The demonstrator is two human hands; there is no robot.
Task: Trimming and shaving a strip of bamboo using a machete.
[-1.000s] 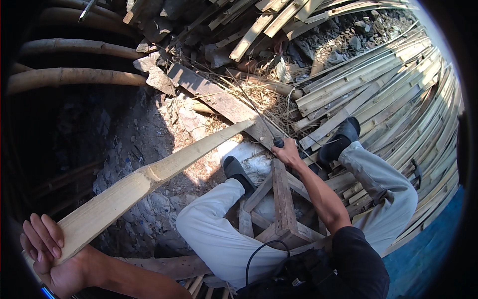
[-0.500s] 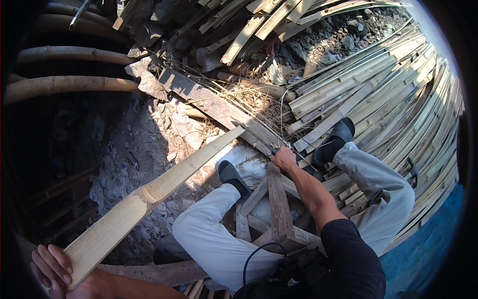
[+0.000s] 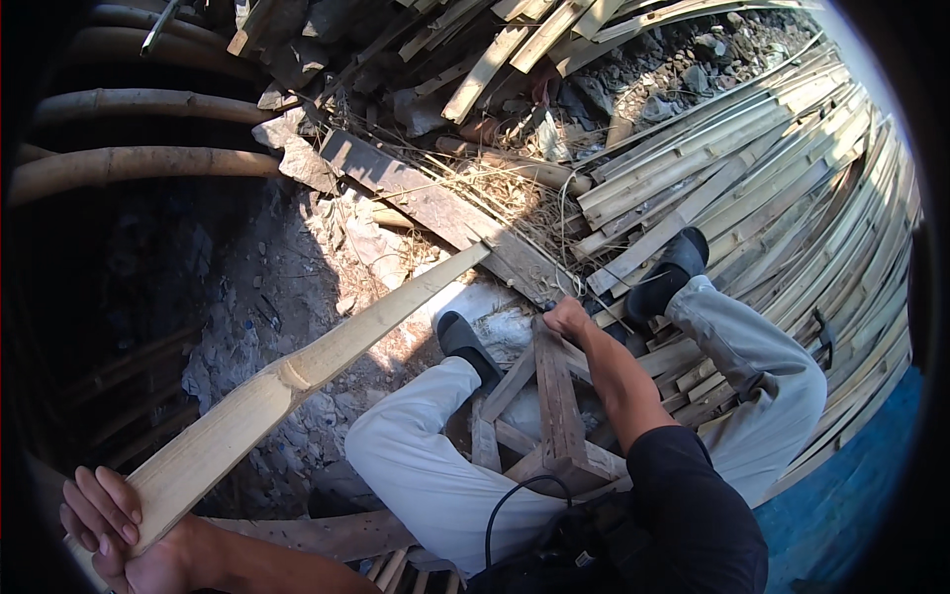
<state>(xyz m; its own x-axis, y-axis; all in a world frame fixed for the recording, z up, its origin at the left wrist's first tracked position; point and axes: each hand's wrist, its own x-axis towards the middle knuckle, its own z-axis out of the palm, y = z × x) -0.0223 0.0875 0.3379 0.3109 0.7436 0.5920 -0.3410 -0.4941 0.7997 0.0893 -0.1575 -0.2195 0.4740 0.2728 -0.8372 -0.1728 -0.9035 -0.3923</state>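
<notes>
A long split-bamboo slat (image 3: 233,416) slants from the lower left up to the middle, with a raised node partway along. My left hand (image 3: 109,525) is closed round its wide near end. The narrow far tip touches or hangs just over a dark wooden plank (image 3: 426,203); which one I cannot tell. My right hand (image 3: 568,317) is closed on the dark handle of a knife (image 3: 548,306), beside the top of a wooden trestle (image 3: 557,396). The knife's blade is hard to make out against the plank, near the slat's tip.
Many split bamboo strips (image 3: 732,198) are heaped at the right, with more at the top. Round bamboo poles (image 3: 148,163) lie at the upper left. Straw-like shavings (image 3: 515,193) lie behind the plank. A blue sheet (image 3: 841,495) spreads at the lower right.
My right hand has shifted slightly, and the knife blade has turned and shows much less. The slat's tip has risen a little; my left hand still grips it.
</notes>
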